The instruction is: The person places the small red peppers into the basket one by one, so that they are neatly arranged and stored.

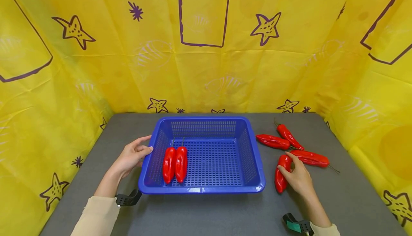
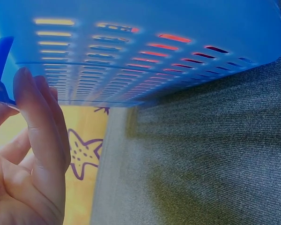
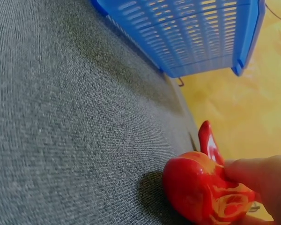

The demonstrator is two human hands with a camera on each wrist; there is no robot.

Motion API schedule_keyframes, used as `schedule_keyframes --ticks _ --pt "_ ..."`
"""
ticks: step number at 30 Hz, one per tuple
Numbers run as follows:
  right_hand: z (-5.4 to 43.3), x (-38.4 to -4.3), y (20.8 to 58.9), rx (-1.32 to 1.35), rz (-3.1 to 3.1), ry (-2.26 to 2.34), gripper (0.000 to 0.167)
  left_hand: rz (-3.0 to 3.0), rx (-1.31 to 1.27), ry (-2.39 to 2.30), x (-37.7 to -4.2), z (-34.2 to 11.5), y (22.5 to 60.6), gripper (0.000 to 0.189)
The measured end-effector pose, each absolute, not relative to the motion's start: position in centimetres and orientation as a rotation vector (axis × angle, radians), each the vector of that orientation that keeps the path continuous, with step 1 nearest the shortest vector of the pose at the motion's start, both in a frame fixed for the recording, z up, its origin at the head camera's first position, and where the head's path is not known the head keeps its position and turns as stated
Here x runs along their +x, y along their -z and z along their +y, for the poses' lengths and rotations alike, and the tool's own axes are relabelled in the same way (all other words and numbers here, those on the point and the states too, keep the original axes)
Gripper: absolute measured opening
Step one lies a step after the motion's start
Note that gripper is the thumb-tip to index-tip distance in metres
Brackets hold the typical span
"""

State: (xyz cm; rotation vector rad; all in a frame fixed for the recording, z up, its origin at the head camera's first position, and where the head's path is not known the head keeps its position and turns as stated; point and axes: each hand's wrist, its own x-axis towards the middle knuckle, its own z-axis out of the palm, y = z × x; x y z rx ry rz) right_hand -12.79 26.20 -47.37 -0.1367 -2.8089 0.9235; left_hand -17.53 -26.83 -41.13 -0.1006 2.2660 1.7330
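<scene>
A blue plastic basket with slotted sides stands on the grey table. Two red chili peppers lie side by side in its left part, stems pointing away from me. With thumb and fingers my left hand holds the basket's left rim; up close, the left wrist view shows fingers against the outer wall under the rim. To the right of the basket, my right hand pinches a red chili pepper between thumb and fingers. The right wrist view shows this pepper close to the table, its shadow beside it.
Several more red chili peppers lie on the table just beyond my right hand, right of the basket. A yellow patterned cloth hangs along the back and both sides of the table.
</scene>
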Motion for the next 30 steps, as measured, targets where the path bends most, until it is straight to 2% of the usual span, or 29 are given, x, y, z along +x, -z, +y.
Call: schedule_keyframes --ticks 20,30 --pt "26.5 -13.8 46.6 0.015 -2.874 -0.922 0.058 2.258 -0.077 -1.74 -17.4 -26.8 40.8 0.067" --pt "26.7 -15.0 44.8 0.099 -2.828 -0.914 0.057 2.269 -0.08 -1.732 -17.3 -26.8 40.7 0.067"
